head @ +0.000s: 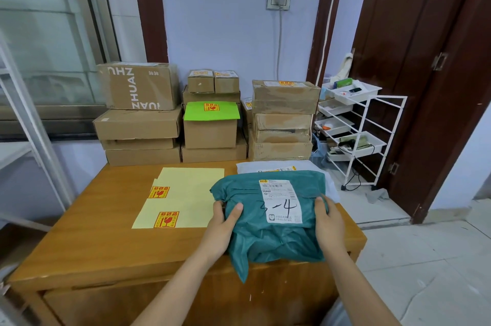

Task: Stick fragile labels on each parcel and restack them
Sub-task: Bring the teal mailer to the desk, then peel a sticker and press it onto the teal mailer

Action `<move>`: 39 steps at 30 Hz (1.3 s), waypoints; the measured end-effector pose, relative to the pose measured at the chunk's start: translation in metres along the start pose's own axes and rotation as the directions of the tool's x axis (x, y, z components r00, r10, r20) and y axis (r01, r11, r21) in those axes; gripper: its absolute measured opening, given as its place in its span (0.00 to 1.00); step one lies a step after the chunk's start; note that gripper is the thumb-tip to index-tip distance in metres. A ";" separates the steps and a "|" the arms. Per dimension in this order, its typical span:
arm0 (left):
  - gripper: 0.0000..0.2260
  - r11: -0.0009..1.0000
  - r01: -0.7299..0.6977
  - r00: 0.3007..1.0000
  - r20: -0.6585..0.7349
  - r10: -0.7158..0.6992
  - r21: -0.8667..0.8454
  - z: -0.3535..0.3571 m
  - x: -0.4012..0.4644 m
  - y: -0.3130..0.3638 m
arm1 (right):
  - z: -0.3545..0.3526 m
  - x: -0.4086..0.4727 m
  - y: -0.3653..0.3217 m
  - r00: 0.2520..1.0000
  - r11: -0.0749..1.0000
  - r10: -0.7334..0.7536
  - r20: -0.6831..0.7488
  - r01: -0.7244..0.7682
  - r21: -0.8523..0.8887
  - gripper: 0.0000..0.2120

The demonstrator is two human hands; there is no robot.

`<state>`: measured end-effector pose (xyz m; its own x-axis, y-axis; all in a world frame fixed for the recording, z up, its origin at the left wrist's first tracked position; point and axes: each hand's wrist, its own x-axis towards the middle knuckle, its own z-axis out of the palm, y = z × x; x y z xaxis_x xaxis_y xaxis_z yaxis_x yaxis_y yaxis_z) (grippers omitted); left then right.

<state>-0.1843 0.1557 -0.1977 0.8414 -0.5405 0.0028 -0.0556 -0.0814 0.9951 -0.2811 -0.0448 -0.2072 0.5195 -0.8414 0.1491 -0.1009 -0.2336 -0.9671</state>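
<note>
A teal soft-bag parcel (268, 235) with a white shipping label marked "3-4" lies at the near right of the wooden table (93, 232). My left hand (221, 227) grips its left edge, thumb on top. My right hand (328, 224) holds its right edge. Under its far end lies a grey-white bag parcel (265, 166). Left of it, pale yellow backing sheets (186, 193) carry two red-and-yellow fragile labels (166, 219), (159, 192). Stacked cardboard boxes (138, 124) line the table's back; some show fragile labels, as does a green parcel (211, 111).
A white wire rack with trays (356, 129) stands right of the table, before a dark brown door (430, 60). A metal shelf frame (29, 113) and a window are at the left. Tiled floor lies at the right.
</note>
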 end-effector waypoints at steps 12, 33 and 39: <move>0.27 0.999 0.044 0.999 0.009 -0.044 -0.013 -0.008 0.011 -0.004 | 0.002 0.006 -0.004 0.998 0.997 0.063 -0.018 -0.063 -0.036 0.19; 0.17 0.636 0.043 0.944 -0.240 0.226 0.770 -0.156 0.025 -0.053 | 0.168 -0.110 -0.104 0.606 0.846 -0.310 0.733 0.528 -0.078 0.16; 0.20 0.574 0.133 0.959 -0.252 0.133 0.808 -0.162 0.032 -0.062 | 0.225 -0.102 -0.057 0.763 0.803 -0.085 0.641 0.433 -0.409 0.21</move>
<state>-0.0663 0.2792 -0.2430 0.9344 -0.3182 0.1602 -0.3550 -0.7953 0.4915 -0.1372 0.1636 -0.2134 0.9486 -0.3099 0.0642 -0.2029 -0.7513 -0.6280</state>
